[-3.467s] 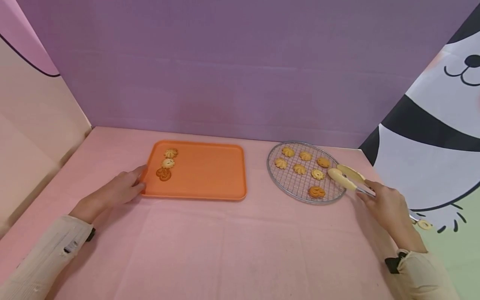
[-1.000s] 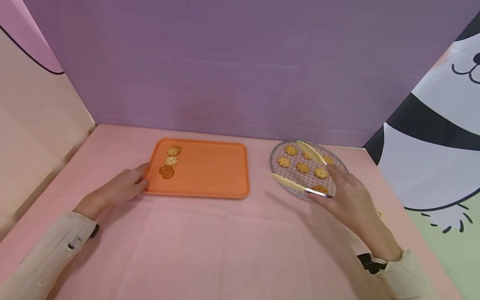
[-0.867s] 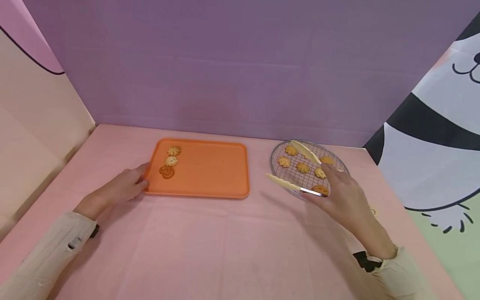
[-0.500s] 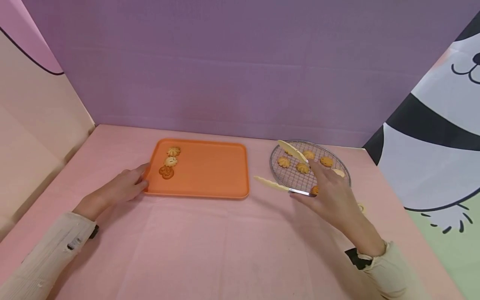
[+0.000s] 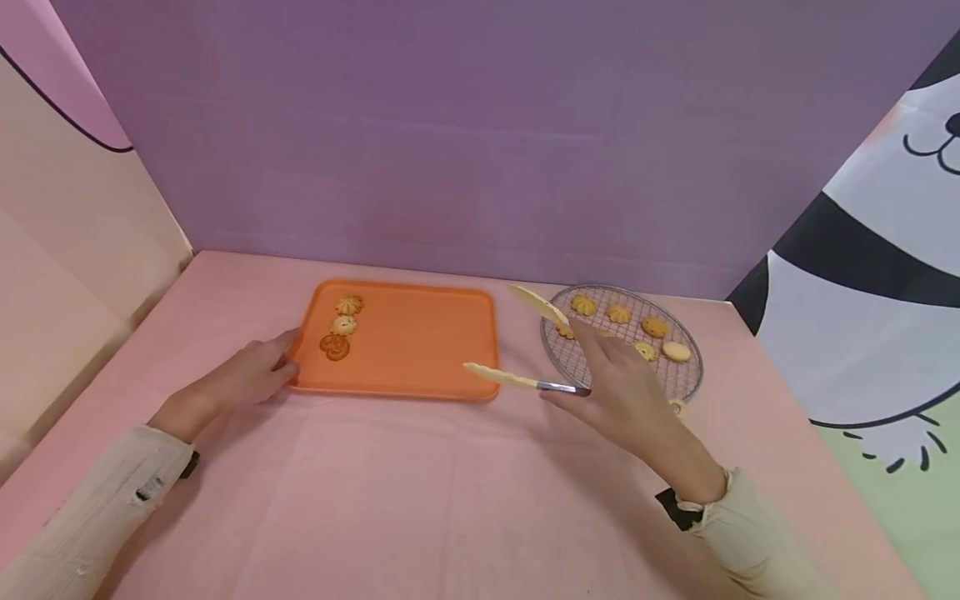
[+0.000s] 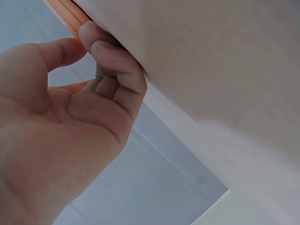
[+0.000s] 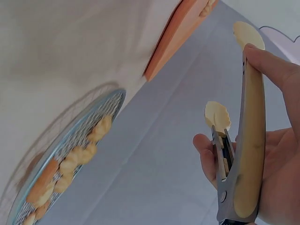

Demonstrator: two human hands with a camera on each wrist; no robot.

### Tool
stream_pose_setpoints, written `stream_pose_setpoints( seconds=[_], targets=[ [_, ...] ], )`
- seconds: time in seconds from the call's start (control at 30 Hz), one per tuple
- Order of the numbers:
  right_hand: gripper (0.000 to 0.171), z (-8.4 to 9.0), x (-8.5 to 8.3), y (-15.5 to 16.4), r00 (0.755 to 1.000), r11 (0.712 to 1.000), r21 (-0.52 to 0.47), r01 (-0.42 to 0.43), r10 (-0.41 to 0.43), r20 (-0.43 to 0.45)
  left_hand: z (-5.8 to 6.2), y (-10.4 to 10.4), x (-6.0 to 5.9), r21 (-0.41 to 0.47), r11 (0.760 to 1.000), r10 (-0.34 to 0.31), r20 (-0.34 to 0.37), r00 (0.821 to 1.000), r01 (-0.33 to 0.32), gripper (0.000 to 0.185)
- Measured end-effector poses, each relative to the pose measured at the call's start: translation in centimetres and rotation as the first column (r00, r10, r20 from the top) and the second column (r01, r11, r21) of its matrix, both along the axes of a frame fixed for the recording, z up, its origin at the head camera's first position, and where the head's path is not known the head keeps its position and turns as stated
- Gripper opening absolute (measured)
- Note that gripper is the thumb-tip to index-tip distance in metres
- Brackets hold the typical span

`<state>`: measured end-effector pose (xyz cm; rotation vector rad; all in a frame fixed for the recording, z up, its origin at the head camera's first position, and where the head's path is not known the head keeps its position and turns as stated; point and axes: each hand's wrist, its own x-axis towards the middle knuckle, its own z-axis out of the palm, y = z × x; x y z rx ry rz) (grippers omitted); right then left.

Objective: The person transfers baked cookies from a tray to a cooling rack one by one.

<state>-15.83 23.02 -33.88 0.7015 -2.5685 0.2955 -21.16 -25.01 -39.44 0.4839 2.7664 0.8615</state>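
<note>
On pink bench [image 5: 420,500]: orange tray [image 5: 420,342], rectangular, smooth plastic, rounded corners, raised rim; three piped cookies [image 5: 341,325] in a column at its left end, lowest one darkest. Right of tray, round wire rack [image 5: 678,379], fine metal grid, near-left part hidden behind right hand; six cookies visible on it, one more partly hidden. Small pale item at rack's near edge, too small to identify. Left hand [image 5: 243,379]: fingers curled against tray's left rim, thumb above, gripping edge; wrist view blurred, shows only rim sliver. Right hand [image 5: 618,396]: closed round tongs [image 5: 525,346], metal hinge, cream scalloped tips. Tongs spread wide, empty, one tip above tray's near-right corner, other between tray and rack. Sleeve ends cut off by frame.
</note>
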Motion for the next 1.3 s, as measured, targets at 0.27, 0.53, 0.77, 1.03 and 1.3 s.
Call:
stream_pose_setpoints(
  seconds=[0.27,0.53,0.77,1.03,1.3],
  targets=[
    [0.09,-0.8,-1.0,-2.6,0.997,0.997,0.029,-0.067,0.068,-0.034,0.0,0.2,0.0,0.008,1.0,-0.005,0.028,1.0,0.005,0.065],
    [0.084,-1.1,-1.6,-5.3,0.997,0.993,0.099,-0.072,0.072,-0.002,0.1,0.2,-0.1,0.007,1.0,-0.013,-0.013,1.0,0.013,0.065],
    [0.083,-1.3,-2.2,-7.4,0.994,0.986,0.143,-0.084,0.074,0.077,0.3,0.3,0.3,0.005,1.0,-0.013,-0.029,1.0,0.013,0.064],
    [0.081,-1.6,-3.1,-9.6,0.989,0.984,0.136,-0.116,0.102,0.103,0.5,0.4,0.5,-0.005,1.0,-0.009,-0.02,1.0,0.009,0.064],
    [0.065,-2.4,-3.9,-11.8,0.98,0.967,0.16,-0.197,0.188,0.068,0.5,0.3,0.6,-0.004,1.0,0.004,0.0,1.0,-0.004,0.064]
  ],
)
